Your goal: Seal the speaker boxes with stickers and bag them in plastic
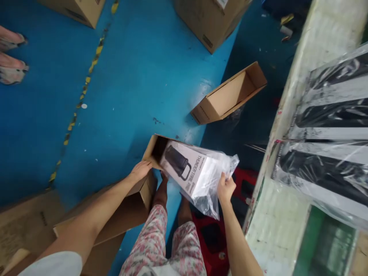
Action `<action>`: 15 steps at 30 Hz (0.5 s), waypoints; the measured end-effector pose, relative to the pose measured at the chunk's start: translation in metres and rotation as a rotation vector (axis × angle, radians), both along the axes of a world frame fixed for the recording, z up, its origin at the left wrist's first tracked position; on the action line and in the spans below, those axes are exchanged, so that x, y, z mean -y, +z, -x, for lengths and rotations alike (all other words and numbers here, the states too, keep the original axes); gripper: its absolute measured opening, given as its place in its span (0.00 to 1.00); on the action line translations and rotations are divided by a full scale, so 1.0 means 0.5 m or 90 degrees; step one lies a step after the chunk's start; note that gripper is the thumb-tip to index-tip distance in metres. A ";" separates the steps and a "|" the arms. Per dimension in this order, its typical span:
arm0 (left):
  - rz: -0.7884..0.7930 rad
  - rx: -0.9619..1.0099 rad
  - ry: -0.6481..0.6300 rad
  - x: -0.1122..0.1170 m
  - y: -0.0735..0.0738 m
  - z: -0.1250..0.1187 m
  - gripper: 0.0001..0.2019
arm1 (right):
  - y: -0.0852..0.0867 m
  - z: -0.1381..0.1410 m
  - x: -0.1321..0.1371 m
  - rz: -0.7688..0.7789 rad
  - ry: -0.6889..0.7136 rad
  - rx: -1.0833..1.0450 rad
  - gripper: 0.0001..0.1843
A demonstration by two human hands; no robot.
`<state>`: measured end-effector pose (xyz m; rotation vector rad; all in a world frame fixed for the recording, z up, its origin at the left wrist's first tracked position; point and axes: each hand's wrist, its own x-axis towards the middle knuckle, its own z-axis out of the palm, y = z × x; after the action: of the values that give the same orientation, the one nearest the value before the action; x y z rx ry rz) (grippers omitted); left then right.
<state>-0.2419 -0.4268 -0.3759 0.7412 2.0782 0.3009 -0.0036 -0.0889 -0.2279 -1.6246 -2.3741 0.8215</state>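
My left hand (140, 170) grips the rim of a long brown cardboard carton (149, 151) whose open mouth faces away from me over the blue floor. My right hand (225, 188) is closed on the near end of a white product box wrapped in a clear plastic bag (198, 172). The box shows a black bottle picture and dark lettering. Its far end sits in the carton's mouth. My legs in floral trousers are below, between both arms.
An open empty carton (230, 96) lies on the blue floor (129, 76) ahead. Larger cartons (211, 19) stand at the top. A workbench (287, 184) at right holds bagged boxes (330, 126). Another person's feet (11, 53) are at far left. A red stool (212, 234) is under me.
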 end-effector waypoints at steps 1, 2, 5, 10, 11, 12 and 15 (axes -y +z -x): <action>0.003 0.008 -0.026 -0.003 -0.004 0.002 0.08 | -0.013 -0.012 -0.007 -0.005 0.012 0.031 0.29; 0.004 0.013 -0.048 -0.013 -0.007 -0.001 0.09 | -0.025 -0.022 -0.011 -0.006 0.022 0.070 0.28; -0.007 0.023 -0.100 -0.073 -0.013 -0.045 0.11 | -0.066 -0.041 -0.014 0.007 0.042 0.185 0.25; 0.024 -0.020 -0.159 -0.172 -0.029 -0.145 0.10 | -0.176 -0.038 -0.006 0.068 0.029 0.307 0.15; 0.030 -0.034 -0.170 -0.177 -0.033 -0.155 0.11 | -0.200 -0.037 -0.007 0.079 0.022 0.332 0.15; 0.034 -0.046 -0.181 -0.175 -0.037 -0.160 0.14 | -0.222 -0.037 -0.010 0.091 0.014 0.354 0.14; 0.046 -0.066 -0.223 -0.147 -0.042 -0.161 0.20 | -0.275 -0.047 -0.030 0.130 -0.008 0.403 0.14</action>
<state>-0.1615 -0.3533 -0.3967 1.0758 1.9985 -0.0076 0.0199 -0.0739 -0.3651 -2.2542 -2.7386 0.6268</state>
